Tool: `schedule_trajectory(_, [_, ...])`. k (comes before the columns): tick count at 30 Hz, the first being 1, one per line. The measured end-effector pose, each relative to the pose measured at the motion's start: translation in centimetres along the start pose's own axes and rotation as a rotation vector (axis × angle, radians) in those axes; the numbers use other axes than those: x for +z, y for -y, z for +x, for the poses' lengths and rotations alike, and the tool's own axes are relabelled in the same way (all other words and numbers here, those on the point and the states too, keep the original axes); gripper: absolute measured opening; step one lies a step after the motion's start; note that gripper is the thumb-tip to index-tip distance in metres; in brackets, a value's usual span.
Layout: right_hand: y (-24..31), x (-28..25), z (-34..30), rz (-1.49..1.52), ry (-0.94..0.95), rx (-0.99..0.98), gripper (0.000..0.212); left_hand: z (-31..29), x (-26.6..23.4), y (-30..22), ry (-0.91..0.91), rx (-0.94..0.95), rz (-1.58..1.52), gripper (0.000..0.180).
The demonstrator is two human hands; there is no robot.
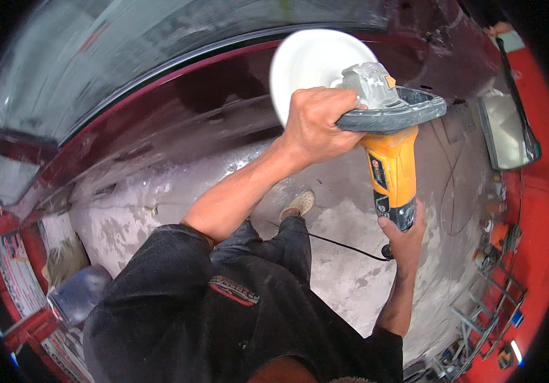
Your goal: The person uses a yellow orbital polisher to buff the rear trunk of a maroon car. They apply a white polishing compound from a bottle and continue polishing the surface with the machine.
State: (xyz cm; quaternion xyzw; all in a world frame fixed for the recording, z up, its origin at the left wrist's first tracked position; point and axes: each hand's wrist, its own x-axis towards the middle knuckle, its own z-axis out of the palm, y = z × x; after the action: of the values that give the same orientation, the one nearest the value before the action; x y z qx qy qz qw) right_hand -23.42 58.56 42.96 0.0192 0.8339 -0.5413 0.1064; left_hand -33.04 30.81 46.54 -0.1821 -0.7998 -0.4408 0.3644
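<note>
A yellow and black car polisher point(394, 159) is held in both my hands. My left hand point(322, 121) wraps round its black loop handle near the grey metal head. Around the rear end of the yellow body, my right hand point(405, 233) is closed, with the thumb on the near side. The round white polishing pad point(316, 64) faces the dark red car point(223, 80) and overlaps its side below the window in view. Whether the pad touches the paint I cannot tell. A black power cord point(345, 246) runs left from the polisher's rear end.
The car's window point(153, 57), smeared white, fills the upper left. A blue container point(82, 293) stands on the left. A pale, dusty panel point(505, 131) leans by the red wall point(539, 210) at right. Metal frames point(488, 309) and clutter lie at lower right on the blotched floor point(345, 223).
</note>
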Motion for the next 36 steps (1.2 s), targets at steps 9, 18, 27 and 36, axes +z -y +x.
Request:
schedule_trajectory(9, [7.2,15.9,-5.3,-0.023,0.334,-0.083,0.089,-9.1,-24.5,-2.4,-0.076,-0.154,0.412,0.028])
schedule_trajectory(18, [12.2,24.9,-8.1,0.013,0.538,-0.314,0.088,-14.6,-36.9,-5.6,-0.180,-0.184,0.581,0.027])
schedule_trajectory(27, [9.4,18.2,-7.1,-0.151,0.310,-0.202,0.082,-11.6,-28.5,-3.4,-0.214,-0.108,0.313,0.019])
schedule_trajectory(36, [5.3,8.3,-5.1,-0.152,0.015,-0.056,0.075,-4.3,-12.0,-0.4,-0.167,-0.068,0.010,0.022])
